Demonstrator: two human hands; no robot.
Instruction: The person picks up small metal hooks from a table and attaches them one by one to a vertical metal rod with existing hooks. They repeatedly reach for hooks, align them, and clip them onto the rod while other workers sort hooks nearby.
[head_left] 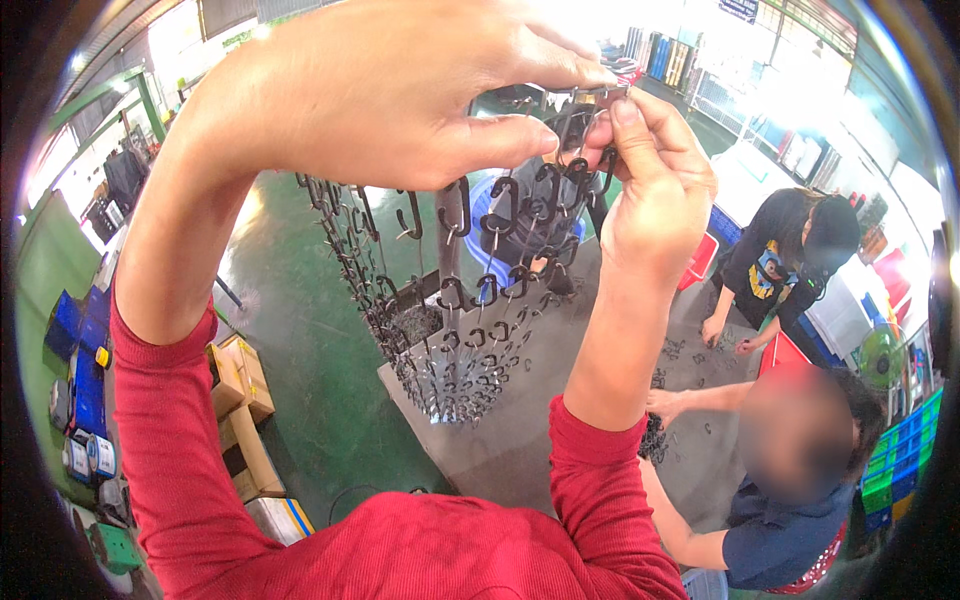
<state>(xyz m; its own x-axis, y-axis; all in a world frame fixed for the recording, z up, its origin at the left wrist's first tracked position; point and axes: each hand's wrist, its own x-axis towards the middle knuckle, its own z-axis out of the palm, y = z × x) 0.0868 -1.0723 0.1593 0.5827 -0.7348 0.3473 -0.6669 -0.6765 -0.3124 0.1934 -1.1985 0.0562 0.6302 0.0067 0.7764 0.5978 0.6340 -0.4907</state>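
Both my arms are raised in front of me at the upper part of a hanging wire rack. Many small black hooks [457, 205] hang from it in rows that narrow downward. My right hand [660, 180] pinches a small dark hook piece [610, 97] between thumb and fingers near the rack's top. Reaching across from the left, my left hand [400, 95] has its thumb and fingers apart around the wires beside that piece. Its fingertips seem to touch the piece's upper end. Part of the rack is hidden behind my left hand and wrist.
Below the rack stands a grey table [540, 400] with loose black hooks. Two people work at its right side, one in a black shirt [775, 250], one in a navy shirt [765, 530]. Another person sits behind the rack by a blue basin [485, 195]. Cardboard boxes [245, 385] stand at left.
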